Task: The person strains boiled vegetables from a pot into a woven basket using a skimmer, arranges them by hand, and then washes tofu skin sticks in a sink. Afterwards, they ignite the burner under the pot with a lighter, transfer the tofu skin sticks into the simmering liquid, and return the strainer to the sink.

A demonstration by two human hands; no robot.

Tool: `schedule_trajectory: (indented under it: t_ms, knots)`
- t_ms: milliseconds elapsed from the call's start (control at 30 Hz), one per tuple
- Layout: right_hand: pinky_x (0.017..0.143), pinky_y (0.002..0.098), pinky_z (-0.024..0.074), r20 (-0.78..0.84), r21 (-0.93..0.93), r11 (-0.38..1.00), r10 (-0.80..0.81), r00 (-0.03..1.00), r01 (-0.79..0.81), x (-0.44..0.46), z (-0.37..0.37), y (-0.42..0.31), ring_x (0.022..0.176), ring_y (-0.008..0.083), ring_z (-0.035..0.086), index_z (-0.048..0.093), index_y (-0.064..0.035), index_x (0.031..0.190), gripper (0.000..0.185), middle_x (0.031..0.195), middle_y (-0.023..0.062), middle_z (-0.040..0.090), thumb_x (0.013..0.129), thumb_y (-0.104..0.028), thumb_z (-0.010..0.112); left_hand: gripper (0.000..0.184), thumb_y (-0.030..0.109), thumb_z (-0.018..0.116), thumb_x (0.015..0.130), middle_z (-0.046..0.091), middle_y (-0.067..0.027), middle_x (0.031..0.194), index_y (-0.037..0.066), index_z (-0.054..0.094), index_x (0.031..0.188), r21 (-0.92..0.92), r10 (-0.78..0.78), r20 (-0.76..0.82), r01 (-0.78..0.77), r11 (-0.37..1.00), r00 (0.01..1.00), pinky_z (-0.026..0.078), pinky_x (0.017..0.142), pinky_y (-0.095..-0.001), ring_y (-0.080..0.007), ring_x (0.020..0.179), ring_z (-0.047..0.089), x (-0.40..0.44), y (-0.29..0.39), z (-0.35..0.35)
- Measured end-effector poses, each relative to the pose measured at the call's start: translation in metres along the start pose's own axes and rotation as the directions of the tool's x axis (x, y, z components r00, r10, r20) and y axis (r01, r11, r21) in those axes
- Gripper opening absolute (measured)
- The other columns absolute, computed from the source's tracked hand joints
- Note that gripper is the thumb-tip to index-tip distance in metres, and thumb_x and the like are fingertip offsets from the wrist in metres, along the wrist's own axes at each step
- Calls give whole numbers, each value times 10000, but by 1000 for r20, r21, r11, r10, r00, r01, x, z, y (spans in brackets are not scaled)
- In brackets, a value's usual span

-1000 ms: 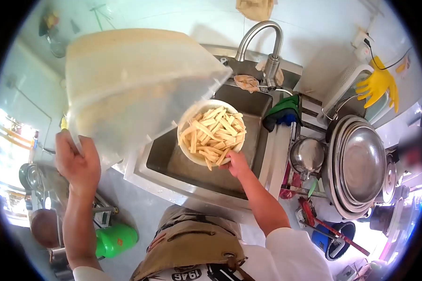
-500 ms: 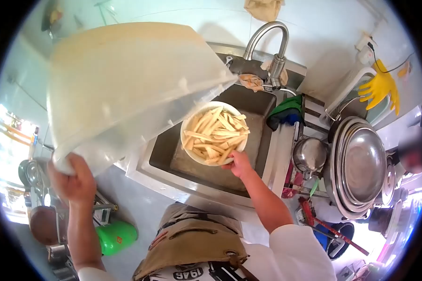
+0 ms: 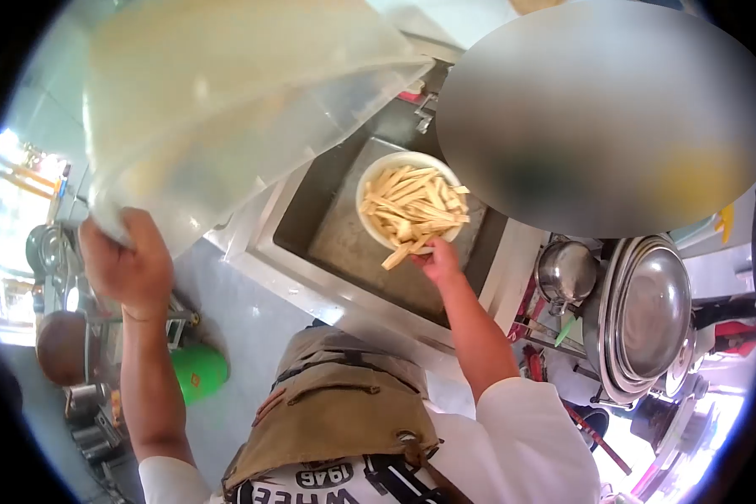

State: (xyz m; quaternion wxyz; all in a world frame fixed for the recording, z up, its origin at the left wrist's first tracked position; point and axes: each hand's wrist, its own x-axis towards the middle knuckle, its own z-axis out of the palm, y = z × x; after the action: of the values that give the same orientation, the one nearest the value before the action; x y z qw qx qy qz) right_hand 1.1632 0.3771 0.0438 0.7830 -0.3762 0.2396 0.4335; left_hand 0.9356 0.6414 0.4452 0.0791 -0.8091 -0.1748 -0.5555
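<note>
l hand [image 3: 132,269] gripping tub [image 3: 244,84], r hand [image 3: 439,262] w/ bowl [image 3: 412,157] of strips [image 3: 407,206]

Centres on a steel sink [image 3: 307,284], with a broad, shiny rim and a deep grey basin. Carries, at the sink's back edge, a small metal fitting [image 3: 426,113], too small to make out further. Gives way, left of the sink, to smooth grey floor [image 3: 244,294], bearing a bright green cylinder [image 3: 200,374]. Includes, right of the sink, a steel pot [image 3: 565,270] and, farther from the sink, nested steel basins [image 3: 651,311], tipped on edge. Hard to tell what supports them.
</note>
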Motion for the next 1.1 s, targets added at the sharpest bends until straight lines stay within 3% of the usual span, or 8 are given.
schedule_trajectory:
  t_ms: [133, 200, 367, 600, 800, 900, 1000, 1100]
  knots:
    - [573, 388, 544, -178, -99, 992, -101, 979, 84, -12, -10, 7, 815, 285, 610, 502, -30, 1090, 303, 1010, 141, 587, 811, -145, 479, 204, 58, 614, 774, 618, -152, 840, -28, 567, 952, -8, -172, -37, 172, 985, 984, 505, 657, -309, -250, 748, 632, -26, -14, -22]
    - [591, 390, 545, -234, -44, 998, -54, 971, 45, 7, -32, 21, 825, 300, 595, 494, -48, 1113, 327, 1036, 145, 569, 802, -149, 493, 199, 2, 600, 756, 595, -156, 808, -24, 529, 941, 255, 122, 34, -126, 959, 992, 495, 629, -308, -274, 696, 610, -27, -13, -34]
    - [662, 431, 546, -237, -17, 995, 93, 967, -100, 52, -101, 55, 857, 334, 588, 490, -43, 1114, 366, 1054, 161, 563, 757, -103, 542, 215, 103, 618, 753, 599, -156, 871, 2, 545, 928, -32, 27, 153, -22, 999, 988, 471, 641, -330, -270, 740, 592, -32, -29, -45]
    - [861, 431, 493, -149, -172, 926, 312, 938, -335, 97, -202, 46, 1031, 320, 567, 506, -35, 1201, 389, 1124, 166, 582, 844, -187, 534, 160, 112, 589, 569, 376, 1, 613, 112, 442, 633, -303, 460, 49, -426, 852, 886, 299, 419, -264, -152, 525, 406, -19, -41, -48]
    - [787, 415, 496, -397, -910, 310, -465, 791, -275, -5, -60, 20, 989, 326, 571, 450, 38, 1244, 418, 1173, 209, 539, 899, -194, 501, 174, 117, 593, 597, 364, 6, 627, 117, 427, 647, -251, 500, -238, -550, 797, 833, 280, 409, -261, -147, 545, 407, -4, -96, -32]
    - [751, 407, 497, -134, -983, 16, -749, 649, -184, -73, 64, 17, 968, 329, 573, 421, 74, 1265, 438, 1197, 231, 517, 927, -197, 484, 194, 71, 586, 573, 354, -4, 620, 105, 404, 631, -260, 398, -262, -461, 848, 879, 296, 419, -277, -169, 540, 413, -13, -149, -35]
    - [929, 433, 416, 367, -864, -58, -753, 546, 500, -88, 178, 32, 1146, 378, 472, 409, 50, 1300, 515, 1296, 261, 447, 905, -258, 528, 205, 19, 599, 553, 341, -22, 614, 76, 427, 650, -449, -37, -234, -74, 891, 972, 325, 424, -310, -215, 524, 410, -36, -219, -55]
    - [970, 389, 391, 760, -483, -141, -557, 335, 864, -121, 340, 105, 1118, 280, 504, 401, 46, 1262, 665, 1278, 172, 476, 845, -437, 587, 203, -30, 597, 595, 460, 4, 670, 49, 516, 763, -596, -642, 1, 516, 616, 767, 379, 479, -308, -139, 587, 472, -78, -290, -101]
